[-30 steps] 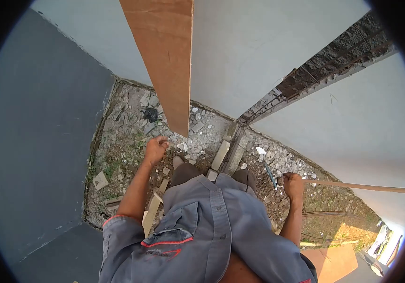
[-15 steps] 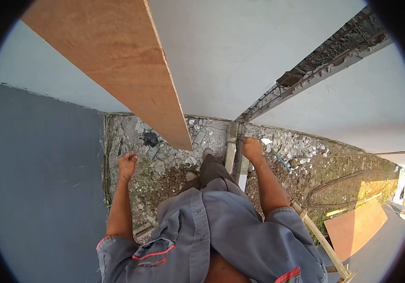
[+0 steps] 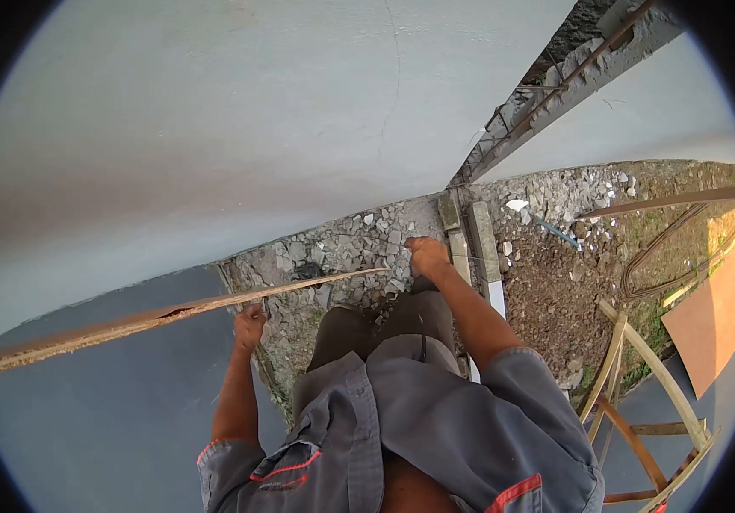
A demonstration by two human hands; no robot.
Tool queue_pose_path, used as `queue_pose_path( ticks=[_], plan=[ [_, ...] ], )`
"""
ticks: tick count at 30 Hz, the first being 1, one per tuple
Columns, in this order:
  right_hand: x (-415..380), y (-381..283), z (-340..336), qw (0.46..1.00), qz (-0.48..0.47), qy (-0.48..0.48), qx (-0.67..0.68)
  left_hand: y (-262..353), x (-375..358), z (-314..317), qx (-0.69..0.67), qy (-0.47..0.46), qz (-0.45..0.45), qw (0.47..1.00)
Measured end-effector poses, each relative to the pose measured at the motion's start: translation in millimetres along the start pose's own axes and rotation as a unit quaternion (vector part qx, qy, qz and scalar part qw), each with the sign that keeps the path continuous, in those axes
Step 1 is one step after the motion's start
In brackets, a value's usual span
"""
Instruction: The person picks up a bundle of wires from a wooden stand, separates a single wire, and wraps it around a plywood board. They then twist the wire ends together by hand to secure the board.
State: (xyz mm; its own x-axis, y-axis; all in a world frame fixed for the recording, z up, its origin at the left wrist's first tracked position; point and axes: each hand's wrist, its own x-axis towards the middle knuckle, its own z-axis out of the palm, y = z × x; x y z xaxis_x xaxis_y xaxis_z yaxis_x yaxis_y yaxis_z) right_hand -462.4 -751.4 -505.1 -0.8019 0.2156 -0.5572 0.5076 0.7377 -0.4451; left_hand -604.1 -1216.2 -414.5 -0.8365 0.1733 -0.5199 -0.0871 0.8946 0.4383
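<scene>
My left hand is closed, its fingers right at the lower edge of a long plywood board. This board shows its thin, rough edge and slants across from the far left to the middle, overlapping the fingertips in this view. My right hand is closed too, knuckles forward and fingers curled, above broken rubble and left of two concrete-coloured posts. I cannot tell what, if anything, it pinches. My bent knees are between the two arms.
A pale wall rises ahead, with a chiselled-out column showing rusty bars. A grey wall stands left. To the right lie coiled rods, a blue-green strip, an orange-brown panel and a wooden frame.
The board has swung from showing its broad face to showing its edge, toward the left. My view has shifted and my knees are more bent. Both hands stay closed.
</scene>
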Motion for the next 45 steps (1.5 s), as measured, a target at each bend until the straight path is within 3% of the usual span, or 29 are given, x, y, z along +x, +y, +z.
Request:
queue_pose_path(
  ticks=[4, 6, 7, 8, 10, 12, 13, 14, 15, 18, 19, 22, 24, 26, 27, 29, 30, 32, 33, 35, 36, 38, 39, 40, 42, 43, 45],
  plan=[
    [21.4, -2.4, 33.1, 0.999, -0.009, 0.043, 0.032, -4.5, 44.4, -7.9, 0.019, -0.038, -0.011, 0.999],
    [30.8, -6.1, 46.1, 0.998, 0.015, 0.055, 0.036, -11.8, 78.4, -15.0, 0.186, -0.081, 0.141, 0.969],
    [32.8, -9.9, 52.3, 0.998, 0.016, 0.058, 0.023, 3.5, 92.2, -18.7, 0.194, -0.127, 0.105, 0.967],
    [34.6, -13.7, 59.2, 0.996, 0.043, 0.066, 0.042, -2.8, 112.1, -18.1, 0.213, -0.145, 0.125, 0.958],
    [34.9, -21.9, 71.5, 0.995, 0.026, 0.094, 0.026, -5.9, 139.9, -8.9, 0.331, -0.090, 0.242, 0.908],
    [36.5, -29.2, 86.9, 0.992, 0.044, 0.113, 0.045, -12.3, 172.6, 3.1, 0.338, -0.151, 0.273, 0.888],
    [40.2, -31.8, 94.6, 0.990, 0.038, 0.127, 0.055, -41.4, 207.4, 18.6, 0.141, -0.216, 0.236, 0.937],
    [43.5, -34.6, 101.3, 0.988, 0.049, 0.132, 0.062, -55.3, 233.2, 30.0, -0.060, -0.272, 0.183, 0.943],
    [46.7, -36.8, 108.5, 0.987, 0.039, 0.141, 0.062, -46.7, 242.1, 40.0, -0.053, -0.280, 0.189, 0.940],
    [60.9, -32.9, 138.1, 0.986, 0.027, 0.150, 0.062, 7.6, 225.3, 77.4, 0.218, -0.233, 0.256, 0.913],
    [67.2, -27.9, 149.3, 0.984, 0.012, 0.163, 0.075, 9.4, 227.6, 93.3, 0.247, -0.213, 0.256, 0.910],
    [79.6, -23.0, 179.8, 0.982, 0.002, 0.168, 0.081, -3.0, 245.4, 126.1, 0.215, -0.297, 0.306, 0.879],
    [85.5, -23.2, 193.7, 0.977, -0.009, 0.177, 0.119, -33.8, 266.4, 149.7, 0.233, -0.283, 0.293, 0.883],
    [91.2, -24.7, 205.9, 0.978, -0.016, 0.166, 0.123, -74.4, 297.7, 154.5, 0.128, -0.386, 0.222, 0.886],
    [94.4, -25.7, 210.1, 0.980, -0.023, 0.157, 0.121, -70.5, 290.8, 153.9, 0.129, -0.385, 0.220, 0.887],
    [103.8, -27.9, 218.8, 0.983, -0.021, 0.150, 0.104, -43.7, 259.1, 153.5, 0.308, -0.208, 0.351, 0.859],
    [108.3, -28.5, 221.3, 0.986, -0.017, 0.142, 0.086, -32.3, 247.8, 155.5, 0.309, -0.206, 0.350, 0.860],
    [113.7, -27.0, 217.5, 0.988, -0.032, 0.134, 0.074, -13.9, 230.0, 161.8, 0.240, -0.029, 0.422, 0.874],
    [115.4, -27.9, 216.8, 0.989, -0.046, 0.126, 0.064, -6.3, 223.7, 166.2, 0.243, -0.028, 0.418, 0.875],
    [119.4, -28.8, 216.3, 0.985, -0.057, 0.141, 0.076, 3.6, 217.6, 174.5, 0.094, -0.100, 0.487, 0.862],
    [120.7, -28.9, 214.9, 0.982, -0.064, 0.157, 0.085, -16.1, 232.3, 175.5, 0.096, -0.100, 0.485, 0.864],
    [123.4, -30.4, 212.2, 0.983, -0.066, 0.143, 0.090, -77.3, 283.8, 183.2, 0.154, -0.354, 0.333, 0.860],
    [125.2, -30.1, 214.8, 0.982, -0.063, 0.149, 0.101, -88.2, 292.6, 185.9, 0.188, -0.397, 0.230, 0.869],
    [125.0, -30.2, 215.8, 0.980, -0.060, 0.155, 0.113, -74.0, 276.2, 184.6, 0.187, -0.397, 0.228, 0.869],
    [122.1, -28.4, 215.2, 0.984, -0.051, 0.133, 0.103, -46.2, 239.6, 181.1, 0.251, -0.229, 0.365, 0.867],
    [122.8, -26.6, 215.9, 0.988, -0.041, 0.114, 0.092, -41.7, 235.7, 181.3, 0.251, -0.228, 0.364, 0.867],
    [126.5, -20.5, 221.1, 0.984, -0.050, 0.135, 0.100, -30.1, 230.4, 185.1, 0.244, -0.007, 0.355, 0.903]
  ],
)
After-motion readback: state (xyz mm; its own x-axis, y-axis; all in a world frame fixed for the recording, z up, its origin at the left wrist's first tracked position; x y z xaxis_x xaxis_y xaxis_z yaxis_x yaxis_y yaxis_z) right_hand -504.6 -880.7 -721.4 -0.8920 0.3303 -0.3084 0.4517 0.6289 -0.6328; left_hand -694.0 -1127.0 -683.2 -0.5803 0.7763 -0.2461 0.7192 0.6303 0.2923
